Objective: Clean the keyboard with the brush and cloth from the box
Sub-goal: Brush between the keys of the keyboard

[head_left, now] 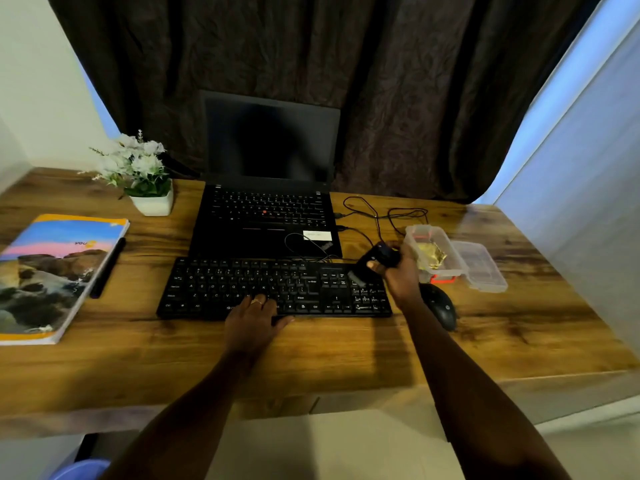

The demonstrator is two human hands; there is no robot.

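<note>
Dark brown curtain (398, 81) hangs behind a wood-grain worktop (311, 351), and the whole setup sits in pretty dim light. The black keyboard (273, 289) lies front and centre, with an open laptop (268, 188) right behind it at 12 o'clock, screen off.

Your left hand (254, 322) rests flat on the keyboard's near edge around the space bar, fingers spread and loose, not gripping anything. Your right hand (398, 271) is up over the number-pad end, at about 3 o'clock from the keyboard's middle, curled closed around the black brush (375, 261), whose paler tip points down toward the keys. It's blurry, so I can't tell if the tip actually touches them.

Just past that hand, at 2 o'clock, sits the clear plastic box (434, 251) with a crumpled yellow cloth (431, 254) inside, and its lid (479, 266) lies beside it on the right. A black mouse (440, 308) sits near the keyboard's right end. Off at 9 o'clock there's a colourful notebook (55, 275) with a pen (107, 268) alongside, and a small potted plant (142, 174) at 10 o'clock.
</note>
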